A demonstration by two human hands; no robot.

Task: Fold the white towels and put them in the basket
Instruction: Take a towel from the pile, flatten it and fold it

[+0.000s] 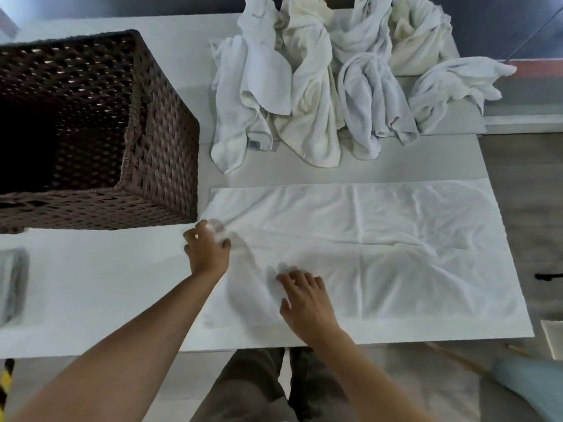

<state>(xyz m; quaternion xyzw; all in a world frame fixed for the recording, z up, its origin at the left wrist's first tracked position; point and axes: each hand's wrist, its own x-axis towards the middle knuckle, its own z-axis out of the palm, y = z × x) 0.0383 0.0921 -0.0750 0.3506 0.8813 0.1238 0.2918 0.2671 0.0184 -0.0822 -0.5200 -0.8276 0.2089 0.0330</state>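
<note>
Right hand (304,295) rests with relaxed, spread fingers on the near left part of the spread towel (380,254); left hand (208,248) pinches that towel's bunched left corner; the towel lies flat on the table (106,284); beyond, the wicker basket (158,166) stands to the left; crumpled towels (320,86) are heaped farther back

Single head-worn view, looking steeply down, close over the table (100,287) edge
</note>
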